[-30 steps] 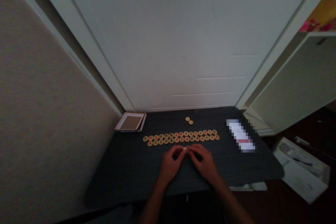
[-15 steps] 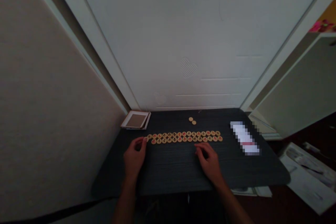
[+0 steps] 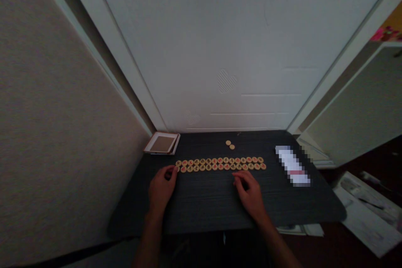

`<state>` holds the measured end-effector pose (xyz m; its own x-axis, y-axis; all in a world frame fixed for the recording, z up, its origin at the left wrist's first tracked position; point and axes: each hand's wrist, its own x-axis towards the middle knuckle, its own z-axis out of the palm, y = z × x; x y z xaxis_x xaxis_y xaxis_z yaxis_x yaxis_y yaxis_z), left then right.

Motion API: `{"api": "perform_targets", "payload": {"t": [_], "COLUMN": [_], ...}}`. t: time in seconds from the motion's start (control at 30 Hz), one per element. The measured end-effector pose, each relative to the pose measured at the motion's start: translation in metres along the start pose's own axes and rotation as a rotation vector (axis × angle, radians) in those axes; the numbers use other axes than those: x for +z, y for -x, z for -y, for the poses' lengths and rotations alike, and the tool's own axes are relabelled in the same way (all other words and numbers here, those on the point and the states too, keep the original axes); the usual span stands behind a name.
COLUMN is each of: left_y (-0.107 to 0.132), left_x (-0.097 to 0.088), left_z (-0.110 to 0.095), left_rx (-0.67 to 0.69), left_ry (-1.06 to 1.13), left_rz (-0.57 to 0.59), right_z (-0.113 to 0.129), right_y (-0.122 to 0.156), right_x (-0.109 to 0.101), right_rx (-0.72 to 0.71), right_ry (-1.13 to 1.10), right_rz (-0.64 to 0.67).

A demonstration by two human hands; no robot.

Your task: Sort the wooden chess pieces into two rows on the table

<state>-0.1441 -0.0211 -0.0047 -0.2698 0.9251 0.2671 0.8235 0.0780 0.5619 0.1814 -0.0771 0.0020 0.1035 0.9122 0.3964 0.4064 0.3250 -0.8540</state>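
Note:
Two rows of round wooden game pieces (image 3: 220, 164) with red and dark marks lie side by side across the dark table (image 3: 204, 207). My left hand (image 3: 161, 186) is at the left end of the rows, with thumb and fingers pinched on the end piece (image 3: 177, 169) of the near row. Below the middle of the rows, my right hand (image 3: 249, 190) rests on the table with its fingers stretched flat and nothing in it. Two loose pieces (image 3: 230, 145) sit behind the rows.
A shallow cardboard box lid (image 3: 162, 143) lies at the table's back left corner. A white blurred-out object (image 3: 292, 164) sits at the right. A white door panel (image 3: 220, 50) stands right behind the table. Papers (image 3: 364, 209) lie on the floor at the right.
Both hands were together on one piece at the table's middle. My left hand has carried it to the left end of the near row; my right hand has settled flat.

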Motion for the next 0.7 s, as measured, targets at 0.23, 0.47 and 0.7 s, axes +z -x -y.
{"api": "perform_targets", "payload": {"t": [0.23, 0.47, 0.7], "left_y": [0.001, 0.002, 0.003], "left_x": [0.004, 0.003, 0.000], "left_z": [0.002, 0.000, -0.002], "left_rx": [0.025, 0.007, 0.018], "left_ry": [-0.004, -0.004, 0.036], "left_rz": [-0.029, -0.026, -0.113], "right_z": [0.001, 0.004, 0.001], "right_y": [-0.001, 0.000, -0.029], "right_x": [0.001, 0.001, -0.004], "right_rx": [-0.012, -0.009, -0.056], "right_ry": [0.011, 0.018, 0.124], "right_rz": [-0.001, -0.001, -0.042]}}
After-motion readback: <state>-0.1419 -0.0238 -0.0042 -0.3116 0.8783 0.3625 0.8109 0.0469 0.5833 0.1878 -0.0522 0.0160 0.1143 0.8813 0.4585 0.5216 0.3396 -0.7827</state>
